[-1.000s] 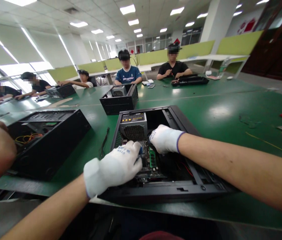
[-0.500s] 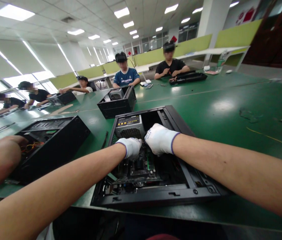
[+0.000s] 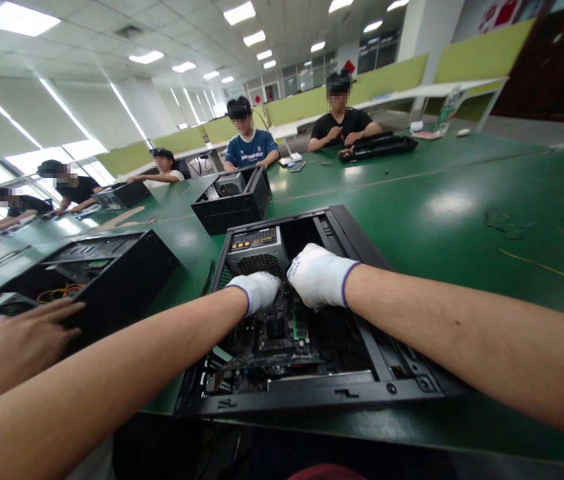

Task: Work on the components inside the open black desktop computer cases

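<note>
An open black computer case lies on its side in front of me. Both my hands wear white gloves with purple cuffs and reach into it, close together. My left hand is closed over the upper part of the motherboard, just below the power supply. To its right, my right hand is closed, knuckles up, beside the power supply's corner. Whatever the fingertips pinch is hidden between the hands. A green memory stick stands in the board below my right hand.
On the left, a co-worker's bare hand is near another open case. A third case stands beyond mine. Several people sit around the green table. A yellow wire lies at the right.
The co-worker's hand at the left has drawn back out of its case and down, with fingers spread. My hands stay in nearly the same place; the view has shifted slightly.
</note>
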